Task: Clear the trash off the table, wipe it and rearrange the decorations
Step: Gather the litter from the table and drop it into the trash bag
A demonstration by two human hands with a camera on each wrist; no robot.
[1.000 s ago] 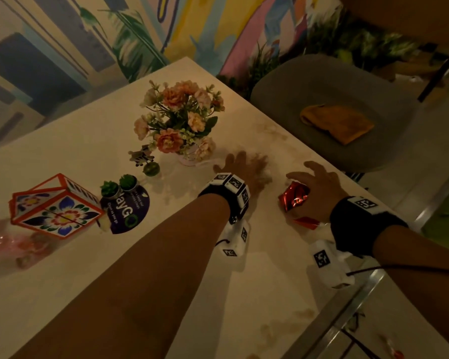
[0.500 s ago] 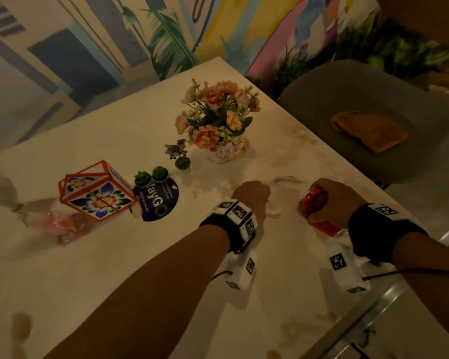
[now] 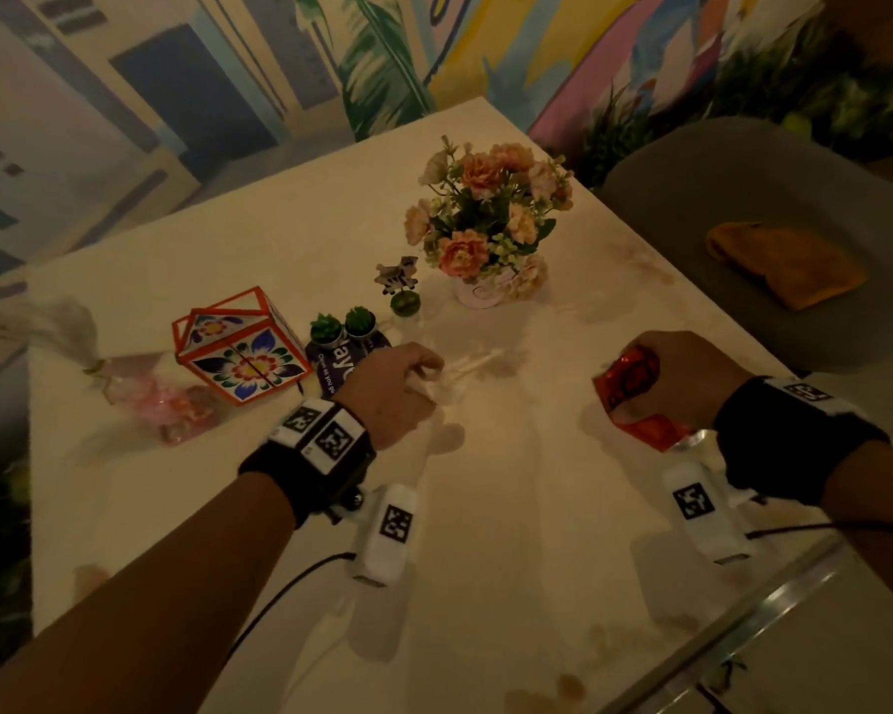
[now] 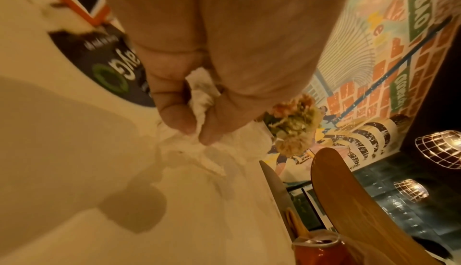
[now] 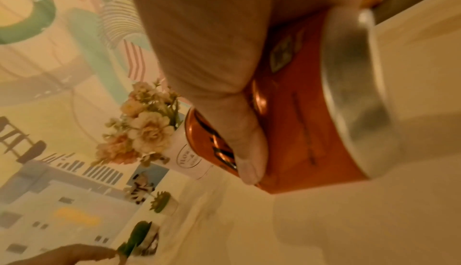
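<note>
My left hand [image 3: 408, 383] pinches a crumpled white tissue [image 3: 460, 376] at the middle of the table; the left wrist view shows the tissue [image 4: 199, 99] squeezed between thumb and fingers [image 4: 174, 111], its tail trailing on the tabletop. My right hand [image 3: 692, 383] grips a crushed red drink can [image 3: 632, 376] near the table's right edge, and the can [image 5: 299, 111] shows its silver end in the right wrist view. A flower pot [image 3: 485, 239] stands behind both hands.
A patterned orange-framed box [image 3: 238, 350], two small succulents [image 3: 341, 324], a dark round coaster [image 3: 339, 371], a zebra figurine [image 3: 398, 275] and a green ball [image 3: 405, 304] sit left of the flowers. Pink wrapped trash [image 3: 171, 399] lies far left. An orange cloth [image 3: 790, 265] lies on the grey chair [image 3: 743, 172].
My left hand went from lying flat near the flowers to curling round the tissue and drawing it toward me. The right hand closed tighter on the red can.
</note>
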